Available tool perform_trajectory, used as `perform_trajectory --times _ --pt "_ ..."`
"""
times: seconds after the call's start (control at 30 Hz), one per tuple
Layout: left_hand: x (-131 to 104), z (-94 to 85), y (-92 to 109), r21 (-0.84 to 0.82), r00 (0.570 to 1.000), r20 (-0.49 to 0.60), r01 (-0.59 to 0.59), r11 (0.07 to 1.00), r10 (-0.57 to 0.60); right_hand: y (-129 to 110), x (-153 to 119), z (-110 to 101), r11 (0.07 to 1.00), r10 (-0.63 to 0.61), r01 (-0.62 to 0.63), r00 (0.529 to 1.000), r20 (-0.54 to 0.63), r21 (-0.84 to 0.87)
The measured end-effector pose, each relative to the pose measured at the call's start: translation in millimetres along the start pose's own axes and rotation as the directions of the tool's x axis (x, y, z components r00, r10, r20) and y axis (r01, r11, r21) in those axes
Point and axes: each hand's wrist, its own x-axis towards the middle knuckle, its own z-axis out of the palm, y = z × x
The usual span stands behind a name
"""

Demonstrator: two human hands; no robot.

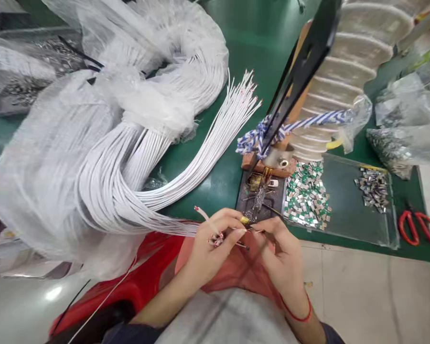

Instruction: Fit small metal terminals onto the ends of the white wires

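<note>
The left hand (pixel 215 243), fingers curled, grips white cables (pixel 179 226) at the green table's edge (pixel 215 188). The right hand (pixel 283 248) pinches a thin wire tip (pixel 258 231) beside it.

hands: 2 (L hand (pixel 213 246), R hand (pixel 284 253))
wht wires (pixel 204 165): dozens+, too many to ct
red-hndl scissors (pixel 420 227): 1 pr
corrug. hose (pixel 347 76): 1
striped cloth tie (pixel 252 142): 1
grn/silver pcs (pixel 307 193): 1 pile, indiv. ct n/a, approx. 100+
bare metal pcs (pixel 374 188): 1 pile, dozens
clr tray (pixel 351 217): 1
red wristband (pixel 301 319): 1
</note>
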Motion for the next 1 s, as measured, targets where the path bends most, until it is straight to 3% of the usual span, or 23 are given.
perform_trajectory --times 0.27,0.43,0.73,1.0 --pt "-4.7 4.8 7.3 -0.007 0.991 0.131 0.038 0.999 -0.037 0.5 -1.3 -5.8 0.986 0.075 -0.081 0.996 0.044 0.149" --pt "-7.1 9.0 7.2 -0.001 0.993 0.118 -0.019 1.000 0.019 2.2 -5.3 -8.5 0.947 0.156 -0.171 0.985 0.075 0.271" --pt "-7.2 8.9 6.5 0.053 0.987 0.075 -0.145 0.988 0.141 3.1 -6.9 -9.5 0.981 0.047 -0.066 0.993 0.106 0.181" --pt "-7.2 8.1 5.9 0.128 0.976 0.165 -0.167 0.978 0.145 2.8 -7.8 -6.8 0.982 0.077 -0.092 0.993 0.094 0.166"
